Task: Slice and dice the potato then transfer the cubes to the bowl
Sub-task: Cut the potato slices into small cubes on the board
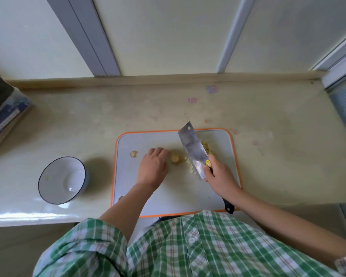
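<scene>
Most of the cutting looks done, and none of the moving. My right hand [218, 175] is wrapped around the handle of the knife [194, 150], whose broad blade tilts over the middle of the cutting board [168, 196] with its edge down among the cut bits. A heap of cubes [206, 146] lies on the far right part of the board, partly hidden behind the blade, and a few more are scattered near the blade's lower edge. What is left of the potato [175, 157] is a small lump just left of the blade. My left hand [153, 166] sits palm down with bent fingers right beside that lump, but I cannot tell whether the fingertips pinch it or only rest against it. A thin end piece [134, 154] lies alone near the board's left edge. The bowl [62, 179] stands on the tabletop [88, 120] to the left of the board, well apart from the heap, and I see no cubes in it, only a pale speck on its inner wall. So I judge the last lump needs chopping, then everything has to go across to the bowl.
</scene>
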### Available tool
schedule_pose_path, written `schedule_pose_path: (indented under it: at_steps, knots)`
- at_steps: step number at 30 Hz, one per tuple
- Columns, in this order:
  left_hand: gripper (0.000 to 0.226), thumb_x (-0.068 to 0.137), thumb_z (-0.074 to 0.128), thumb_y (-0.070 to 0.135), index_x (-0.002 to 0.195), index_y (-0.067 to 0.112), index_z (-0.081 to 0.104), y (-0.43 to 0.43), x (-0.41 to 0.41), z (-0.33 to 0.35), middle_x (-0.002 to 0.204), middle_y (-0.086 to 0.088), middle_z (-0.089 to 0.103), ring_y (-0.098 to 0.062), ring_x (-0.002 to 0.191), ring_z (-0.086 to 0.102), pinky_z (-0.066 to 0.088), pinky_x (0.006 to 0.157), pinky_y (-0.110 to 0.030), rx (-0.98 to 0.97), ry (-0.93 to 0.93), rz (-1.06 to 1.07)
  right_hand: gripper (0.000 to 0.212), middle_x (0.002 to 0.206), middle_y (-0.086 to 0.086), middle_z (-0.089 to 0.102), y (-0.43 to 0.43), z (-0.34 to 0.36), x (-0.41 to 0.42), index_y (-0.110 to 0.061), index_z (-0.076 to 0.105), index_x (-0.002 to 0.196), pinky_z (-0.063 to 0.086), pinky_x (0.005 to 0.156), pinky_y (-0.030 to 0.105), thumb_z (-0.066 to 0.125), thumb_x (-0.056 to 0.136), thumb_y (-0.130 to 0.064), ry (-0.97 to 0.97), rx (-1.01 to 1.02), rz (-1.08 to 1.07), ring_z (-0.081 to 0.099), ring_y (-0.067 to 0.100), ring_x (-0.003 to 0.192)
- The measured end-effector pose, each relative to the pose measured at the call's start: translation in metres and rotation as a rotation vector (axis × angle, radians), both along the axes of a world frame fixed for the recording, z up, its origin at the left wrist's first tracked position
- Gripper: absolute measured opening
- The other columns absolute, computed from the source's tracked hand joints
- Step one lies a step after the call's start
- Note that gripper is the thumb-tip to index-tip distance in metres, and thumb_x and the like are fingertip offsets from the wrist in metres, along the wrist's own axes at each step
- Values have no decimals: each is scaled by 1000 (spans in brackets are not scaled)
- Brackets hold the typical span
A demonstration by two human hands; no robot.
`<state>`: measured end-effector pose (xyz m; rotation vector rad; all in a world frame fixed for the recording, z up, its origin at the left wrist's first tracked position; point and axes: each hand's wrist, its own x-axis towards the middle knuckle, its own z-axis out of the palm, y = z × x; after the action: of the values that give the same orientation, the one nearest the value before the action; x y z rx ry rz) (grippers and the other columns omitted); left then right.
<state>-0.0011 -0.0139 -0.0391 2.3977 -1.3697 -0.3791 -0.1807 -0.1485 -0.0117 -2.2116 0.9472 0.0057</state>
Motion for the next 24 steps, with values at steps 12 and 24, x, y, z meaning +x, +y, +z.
schedule_pose_path:
  at_steps: [12,24]
  knots:
    - [22,89,59,24,106,10,58,-40,2,-5,113,-10,55,-27,110,47,39,86,-33,319,-10,110,10,63,11,50,-2,-4,2,-10,41,90,45,58,48,45,94,-17,-28,15,2,61,37,66]
    - [32,88,61,32,113,11,60,48,43,-1,109,-17,57,-37,102,49,40,82,-41,102,-25,704,9,72,16,60,23,-12,28,-13,41,95,43,58,44,44,94,-21,94,-7,166,59,37,70]
